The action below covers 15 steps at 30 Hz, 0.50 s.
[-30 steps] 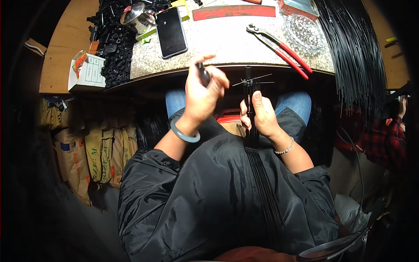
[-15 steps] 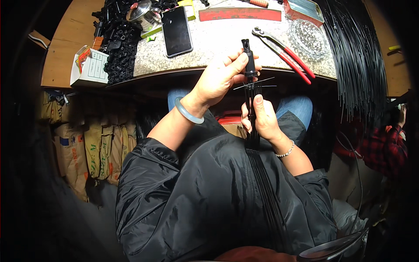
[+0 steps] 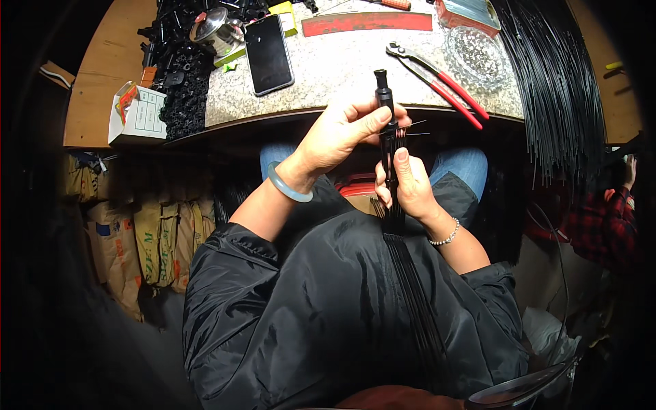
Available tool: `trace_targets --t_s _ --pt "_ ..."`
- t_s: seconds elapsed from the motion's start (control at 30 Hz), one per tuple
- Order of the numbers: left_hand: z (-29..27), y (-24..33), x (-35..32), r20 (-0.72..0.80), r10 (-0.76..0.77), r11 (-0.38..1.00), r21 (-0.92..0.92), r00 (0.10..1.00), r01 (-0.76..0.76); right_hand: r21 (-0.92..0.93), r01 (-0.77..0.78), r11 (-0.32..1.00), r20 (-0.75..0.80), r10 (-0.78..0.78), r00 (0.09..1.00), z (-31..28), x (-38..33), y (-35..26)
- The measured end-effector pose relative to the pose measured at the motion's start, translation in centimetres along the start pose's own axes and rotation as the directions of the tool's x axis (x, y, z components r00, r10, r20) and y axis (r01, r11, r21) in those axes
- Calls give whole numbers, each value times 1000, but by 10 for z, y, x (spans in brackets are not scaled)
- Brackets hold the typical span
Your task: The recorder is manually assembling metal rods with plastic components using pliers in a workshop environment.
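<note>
A black tubular plastic piece (image 3: pixel 382 85), apparently part of an umbrella frame, stands upright before the table's front edge. My left hand (image 3: pixel 335 140) is closed around it, thumb in front. Just below, my right hand (image 3: pixel 413 186) pinches a bunch of thin black ribs (image 3: pixel 415 301) where they meet the piece. The ribs run down over my black smock. Two thin wire ends (image 3: pixel 418 134) stick out rightward between the hands. How the ribs join the piece is mostly hidden by my fingers.
On the speckled tabletop lie red-handled pliers (image 3: pixel 447 89), a glass dish (image 3: pixel 476 58), a phone (image 3: pixel 268 56) and a red strip (image 3: pixel 369 24). Black parts (image 3: pixel 184 102) are heaped left beside a white box (image 3: pixel 143 115). Black rods (image 3: pixel 557 96) overhang at right, near a person's checked sleeve (image 3: pixel 608 229).
My left hand and the black piece have moved slightly down, closer to my right hand. The wire end that stuck out leftward no longer shows. The view has shifted a little.
</note>
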<state>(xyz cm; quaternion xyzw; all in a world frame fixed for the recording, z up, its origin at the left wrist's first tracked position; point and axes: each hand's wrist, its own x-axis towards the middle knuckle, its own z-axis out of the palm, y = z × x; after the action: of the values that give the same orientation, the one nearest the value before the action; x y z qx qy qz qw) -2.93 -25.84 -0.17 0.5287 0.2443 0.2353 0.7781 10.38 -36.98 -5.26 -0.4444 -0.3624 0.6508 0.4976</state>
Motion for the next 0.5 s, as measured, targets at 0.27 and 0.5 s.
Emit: trace_targets --t_s 0.27,0.5 --pt "-5 -11 2 56 65 991 -119 996 -58 49 3 999 68 -6 998 -2 -1 -3" --pt "-2 -15 1 20 47 994 -97 999 -45 14 23 1000 53 -24 998 -3 -1 -2"
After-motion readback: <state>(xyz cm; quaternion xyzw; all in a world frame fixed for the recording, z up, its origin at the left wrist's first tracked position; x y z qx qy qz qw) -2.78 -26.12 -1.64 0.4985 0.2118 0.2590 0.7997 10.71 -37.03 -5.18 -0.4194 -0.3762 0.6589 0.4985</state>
